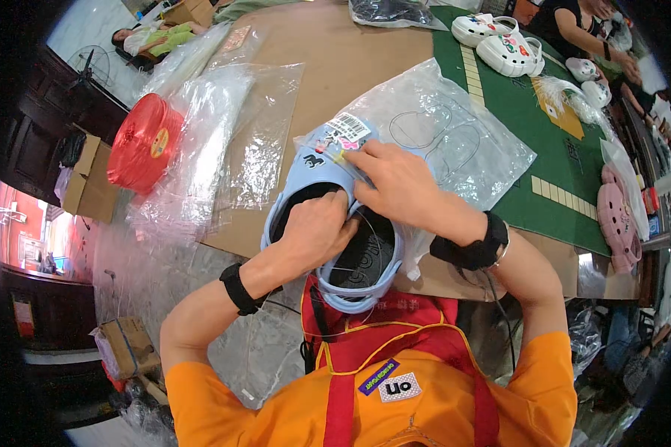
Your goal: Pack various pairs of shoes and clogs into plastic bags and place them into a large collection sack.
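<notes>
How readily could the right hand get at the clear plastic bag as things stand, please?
Probably yes: the right hand is at the blue clogs, and the clear plastic bag spreads just beside it, its far part uncovered.

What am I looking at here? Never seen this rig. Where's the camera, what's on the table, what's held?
No machine: just a person's two bare hands. The one picture comes from a fisheye camera on their head, looking down, so straight edges bend near the rim.

The left hand grips a pair of blue clogs at the foot openings; the right hand touches them nearer the toes, its exact hold unclear.

On the brown table: a clear bag beside the clogs, a red roll and plastic sleeves to the left, white clogs on a green mat and a pink clog to the right.
</notes>
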`<control>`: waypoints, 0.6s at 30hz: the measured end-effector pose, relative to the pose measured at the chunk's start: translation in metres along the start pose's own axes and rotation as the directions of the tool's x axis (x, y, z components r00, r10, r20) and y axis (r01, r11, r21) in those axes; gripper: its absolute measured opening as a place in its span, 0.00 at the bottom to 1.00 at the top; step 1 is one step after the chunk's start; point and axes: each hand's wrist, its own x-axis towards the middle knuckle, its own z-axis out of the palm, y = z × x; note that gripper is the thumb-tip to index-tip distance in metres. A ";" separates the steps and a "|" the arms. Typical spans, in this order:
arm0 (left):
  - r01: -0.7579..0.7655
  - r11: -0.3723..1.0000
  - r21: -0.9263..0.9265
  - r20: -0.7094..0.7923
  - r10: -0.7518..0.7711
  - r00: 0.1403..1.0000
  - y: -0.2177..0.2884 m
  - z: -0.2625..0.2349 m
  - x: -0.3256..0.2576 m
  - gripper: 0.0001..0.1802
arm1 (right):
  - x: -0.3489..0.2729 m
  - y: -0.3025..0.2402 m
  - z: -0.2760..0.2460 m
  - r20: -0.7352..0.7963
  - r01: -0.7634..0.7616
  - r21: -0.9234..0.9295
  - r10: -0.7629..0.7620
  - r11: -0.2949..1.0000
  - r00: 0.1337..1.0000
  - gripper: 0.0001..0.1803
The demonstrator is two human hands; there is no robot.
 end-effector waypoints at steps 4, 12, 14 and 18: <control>-0.026 0.999 -0.033 -0.068 0.024 0.997 -0.004 0.006 -0.001 0.17 | 0.013 0.002 0.003 0.038 -0.028 -0.007 0.028 1.000 0.999 0.17; -0.065 0.996 -0.058 -0.078 0.060 0.995 -0.003 0.004 -0.003 0.12 | 0.033 -0.002 0.005 0.026 0.005 0.055 -0.006 0.998 1.000 0.13; -0.066 0.997 -0.042 -0.076 0.063 0.995 -0.006 0.005 -0.004 0.12 | 0.037 -0.005 0.001 0.161 -0.109 -0.047 0.115 0.993 0.980 0.12; -0.102 0.993 -0.054 -0.097 0.097 0.991 -0.004 0.005 -0.002 0.12 | 0.039 0.006 0.010 0.196 -0.079 0.012 0.075 0.997 0.978 0.11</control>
